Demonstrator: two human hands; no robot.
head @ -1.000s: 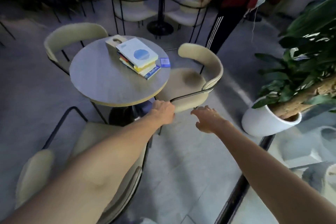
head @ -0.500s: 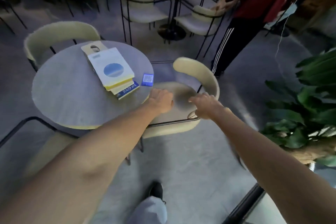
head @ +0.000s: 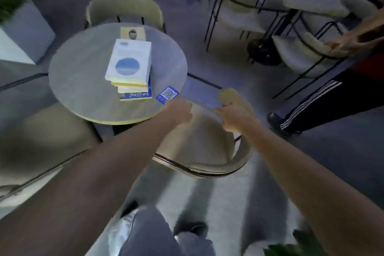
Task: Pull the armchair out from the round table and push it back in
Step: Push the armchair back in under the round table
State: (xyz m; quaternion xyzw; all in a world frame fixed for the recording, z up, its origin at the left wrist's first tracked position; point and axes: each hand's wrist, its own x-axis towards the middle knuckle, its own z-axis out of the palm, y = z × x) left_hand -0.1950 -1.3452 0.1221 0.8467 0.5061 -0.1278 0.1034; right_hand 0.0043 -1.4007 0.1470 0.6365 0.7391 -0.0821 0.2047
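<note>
The cream armchair (head: 199, 143) with its thin black frame stands at the near right edge of the round grey table (head: 83, 81). Its curved backrest wraps round the side nearest me. My left hand (head: 180, 111) is closed on the chair's side by the table rim. My right hand (head: 233, 116) is closed on the backrest's far end. Motion blur hides the fingers' exact hold.
On the table lie a stack of books (head: 131, 68) and a blue QR card (head: 167, 94). Other cream chairs stand behind the table (head: 124, 8) and at the left (head: 52, 131). A person in striped trousers (head: 311, 106) stands at the right. My legs (head: 149, 235) are below.
I have stepped closer and round the armchair, so its backrest now curves toward me. Both hands have stayed on the chair. The view has swung left and down.
</note>
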